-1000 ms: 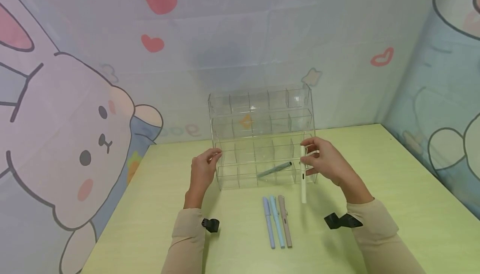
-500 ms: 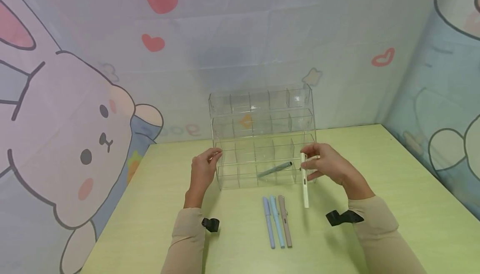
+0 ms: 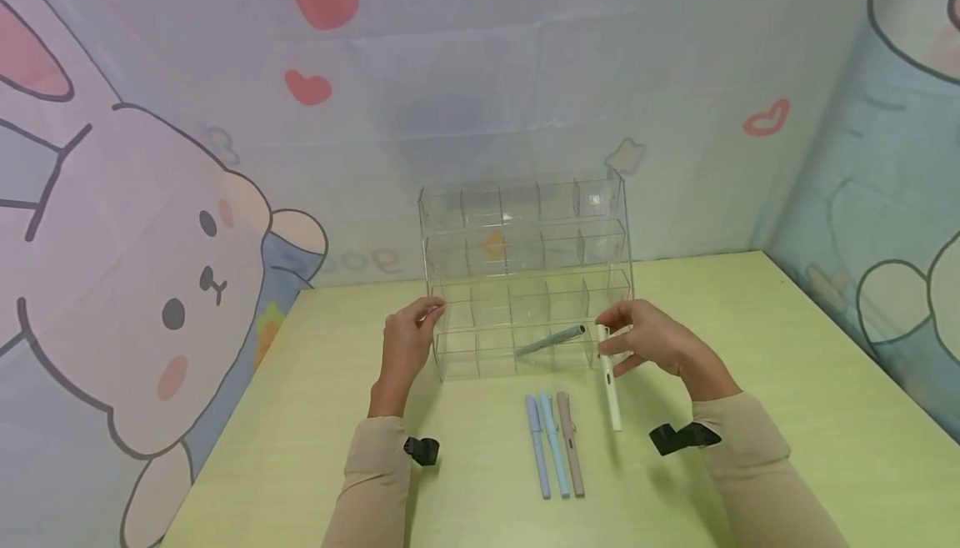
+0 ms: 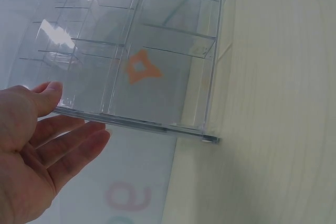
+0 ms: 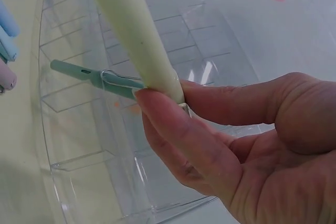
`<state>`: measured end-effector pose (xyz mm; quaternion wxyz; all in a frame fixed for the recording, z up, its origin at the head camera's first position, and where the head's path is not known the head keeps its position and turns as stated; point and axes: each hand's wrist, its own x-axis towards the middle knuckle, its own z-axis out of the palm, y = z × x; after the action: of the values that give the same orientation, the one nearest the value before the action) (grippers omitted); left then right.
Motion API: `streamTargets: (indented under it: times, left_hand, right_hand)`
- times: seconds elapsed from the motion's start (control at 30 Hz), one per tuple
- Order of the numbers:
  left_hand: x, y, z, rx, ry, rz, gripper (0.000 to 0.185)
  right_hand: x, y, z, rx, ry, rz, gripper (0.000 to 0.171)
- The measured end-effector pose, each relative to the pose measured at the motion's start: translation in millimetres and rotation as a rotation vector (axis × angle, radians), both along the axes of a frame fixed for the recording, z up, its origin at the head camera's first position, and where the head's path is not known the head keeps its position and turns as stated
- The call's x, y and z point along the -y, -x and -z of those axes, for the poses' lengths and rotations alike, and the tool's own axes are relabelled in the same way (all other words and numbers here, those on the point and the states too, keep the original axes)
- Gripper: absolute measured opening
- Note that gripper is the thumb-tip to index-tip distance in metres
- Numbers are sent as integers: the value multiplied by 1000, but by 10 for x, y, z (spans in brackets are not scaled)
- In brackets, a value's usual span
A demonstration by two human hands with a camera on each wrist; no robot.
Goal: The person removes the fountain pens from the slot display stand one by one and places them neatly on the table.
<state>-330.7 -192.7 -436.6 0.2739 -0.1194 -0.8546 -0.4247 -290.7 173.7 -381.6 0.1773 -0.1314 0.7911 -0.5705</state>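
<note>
Pale yellow-green counter (image 3: pixel 285 448) across the lower part of the head view, meeting a printed cloth backdrop (image 3: pixel 675 47) above. Right of centre, the right hand (image 3: pixel 648 335) grasps a white pen (image 3: pixel 612 389) between thumb and fingers near its clip end; the pen is tilted, overlaps the lower right corner of the rack in the frame, and directs its free end toward the bottom edge. Whether that end touches the counter cannot be told. Left of centre, the left hand (image 3: pixel 408 339) grasps the left side of the clear rack (image 3: pixel 522 235); in the left wrist view, at lower left, its thumb and fingers lie on opposite sides of the panel's edge. The rack stands at mid-frame in four stepped tiers, each divided into compartments. A green pen (image 3: pixel 551 340) slants across the lowest tier, its higher end toward the right. Below the rack, at bottom centre, three pens lie side by side on the counter: from left to right, a lavender pen (image 3: pixel 537 448), a light blue pen (image 3: pixel 555 445) and a brownish pen (image 3: pixel 571 445). Beige sleeves (image 3: pixel 375 473) enter from the lower edge. Outermost, the backdrop bears a cartoon rabbit (image 3: pixel 172 264) at left and a large red heart (image 3: pixel 324 0) at upper left.
</note>
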Motion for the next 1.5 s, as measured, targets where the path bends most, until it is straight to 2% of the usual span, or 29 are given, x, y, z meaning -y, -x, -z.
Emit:
streamTargets:
  times: [0.53,0.93,1.2,1.5]
  left_hand:
    - [8,-24,-3,20,0,-9,12]
    - [13,2,5,0,8,0,13]
    - [6,-2,7,-9,12,-3,13]
    - [8,0,14,-7,19,-4,14]
  right_hand:
    - [43,37,126,79,-37,-50,46]
    - [100,32,272,129,-169,-184,42]
    - [168,55,420,114,-208,-223,37]
    - [275,42,510,88,-253,-201,30]
